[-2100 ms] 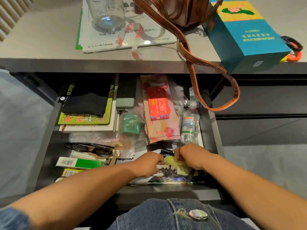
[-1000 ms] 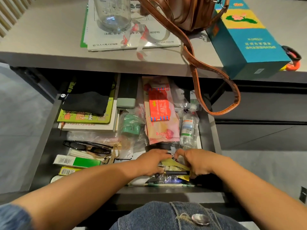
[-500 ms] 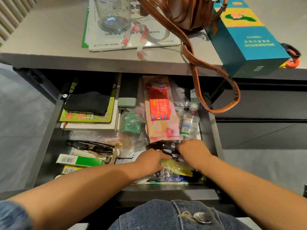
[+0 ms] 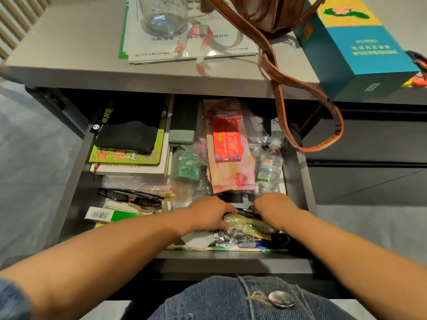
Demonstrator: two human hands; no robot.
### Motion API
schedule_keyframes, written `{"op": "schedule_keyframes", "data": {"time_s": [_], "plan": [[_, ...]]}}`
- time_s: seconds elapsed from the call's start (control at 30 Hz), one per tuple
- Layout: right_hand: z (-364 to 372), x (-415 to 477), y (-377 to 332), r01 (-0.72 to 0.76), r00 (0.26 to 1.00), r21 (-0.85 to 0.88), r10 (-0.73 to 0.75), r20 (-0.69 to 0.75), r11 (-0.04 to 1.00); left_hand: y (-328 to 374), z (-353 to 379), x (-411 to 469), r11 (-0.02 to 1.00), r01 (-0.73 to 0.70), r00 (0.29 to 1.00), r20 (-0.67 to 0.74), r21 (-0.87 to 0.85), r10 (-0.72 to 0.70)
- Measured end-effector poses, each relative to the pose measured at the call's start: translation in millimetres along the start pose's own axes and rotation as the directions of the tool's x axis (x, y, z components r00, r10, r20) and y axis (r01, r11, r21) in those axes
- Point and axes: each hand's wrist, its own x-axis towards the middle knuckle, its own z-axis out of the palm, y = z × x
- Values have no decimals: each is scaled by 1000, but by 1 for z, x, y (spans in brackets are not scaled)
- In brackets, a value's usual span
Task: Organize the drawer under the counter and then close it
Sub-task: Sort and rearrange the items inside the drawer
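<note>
The drawer (image 4: 76, 172) stands pulled out under the counter (image 4: 69, 54), so closing it is not yet begun. At its left a black pouch (image 4: 126, 137) lies on stacked books (image 4: 129, 167), with glasses (image 4: 129, 197) and a green box (image 4: 108, 214) nearer the front. In the middle sit a bagged green roll (image 4: 187, 168) and a long pink packet (image 4: 228, 167), and just right of that a small bottle (image 4: 269, 167) lies near the right wall. Both hands work at the front right corner. The left hand (image 4: 208, 214) curls thumb and fingers round a yellow packet (image 4: 242, 221). The right hand (image 4: 275, 209) bends down just beside it, its fingers hidden, so I cannot tell whether it grips anything. The loose wrappers (image 4: 233, 239) under the packet look slippery and could bunch up or spill if the packet is tugged. The bottle, near the right knuckles, may roll if nudged. Farthest right, the bag strap (image 4: 323, 125) hangs over the counter edge by the drawer's back corner and might catch when the drawer slides shut.
</note>
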Motion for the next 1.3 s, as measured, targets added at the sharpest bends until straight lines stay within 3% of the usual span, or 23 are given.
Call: {"op": "schedule_keyframes", "data": {"time_s": [0.13, 0.23, 0.3, 0.4, 0.5, 0.67, 0.87, 0.97, 1.07, 1.17, 1.3], "plan": [[-14, -9, -7, 94, 986, 134, -73, -153, 987, -19, -13, -15, 990, 90, 992, 103, -108, -79], [-25, -7, -31, 197, 980, 416, -178, -85, 888, -32, -18, -36, 980, 136, 980, 164, -143, -112], [-29, -2, -52, 218, 966, 508, -257, 6, 833, -38, -16, -48, 977, 167, 960, 250, -137, -129], [-31, 9, -79, 221, 932, 463, -326, 159, 858, -41, -7, -62, 982, 186, 880, 439, 27, -179], [-29, 14, -91, 204, 907, 296, -294, 302, 933, -40, 6, -67, 971, 174, 831, 506, 161, -233], [-25, 15, -93, 213, 888, 264, -299, 349, 941, -47, 16, -65, 969, 238, 840, 487, 65, -239], [-23, 11, -87, 241, 869, 210, -307, 387, 948, -47, 14, -61, 981, 193, 851, 498, -6, -165], [-22, 9, -75, 206, 885, 278, -300, 357, 938, -51, 7, -62, 973, 205, 841, 528, -108, -118], [-18, 4, -65, 189, 899, 340, -302, 317, 921, -50, -7, -62, 964, 213, 821, 565, -160, -88], [-15, -1, -61, 173, 925, 318, -265, 272, 932, -59, -29, -61, 951, 282, 784, 602, -125, -153], [-19, 1, -56, 117, 908, 338, -238, 343, 934, -81, -48, -67, 918, 376, 728, 653, -124, -210]]}}
